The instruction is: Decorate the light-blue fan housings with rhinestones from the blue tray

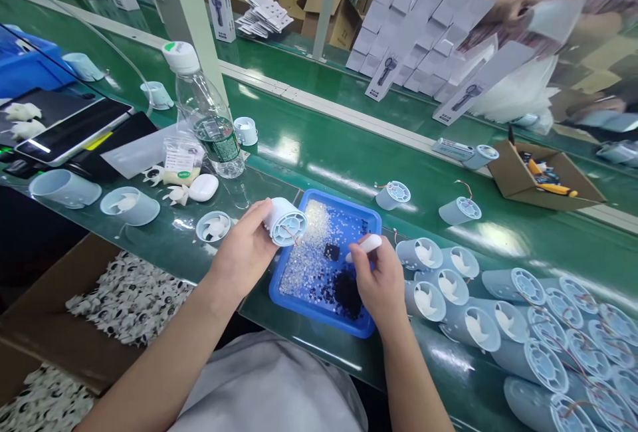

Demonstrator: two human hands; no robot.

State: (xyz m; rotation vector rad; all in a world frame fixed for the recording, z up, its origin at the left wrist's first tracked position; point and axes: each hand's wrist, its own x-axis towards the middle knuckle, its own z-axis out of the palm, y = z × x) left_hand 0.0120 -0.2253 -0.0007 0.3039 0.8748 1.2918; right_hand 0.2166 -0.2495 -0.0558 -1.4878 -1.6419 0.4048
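My left hand [244,246] is closed around a light blue cylindrical fan housing [288,222], tilted so its spoked end with a thin wire faces right. Over the right side of the tray, my right hand [381,279] pinches a smooth white rounded piece [369,244] whose kind I cannot make out. Below both hands lies a shallow blue tray [369,204]. It holds clear beads [299,279], black small parts [347,291] and a dark square block [331,252]. Left of the tray stands a housing with a white fan blade inside [214,226].
Many light blue housings [471,327] crowd the bench at right. A water bottle [212,119], a white case [203,187] and a tablet [74,133] are at left. Boxes of white fan blades [129,292] sit below. A cardboard tool box [528,183] and a co-worker's hand [516,13] are beyond.
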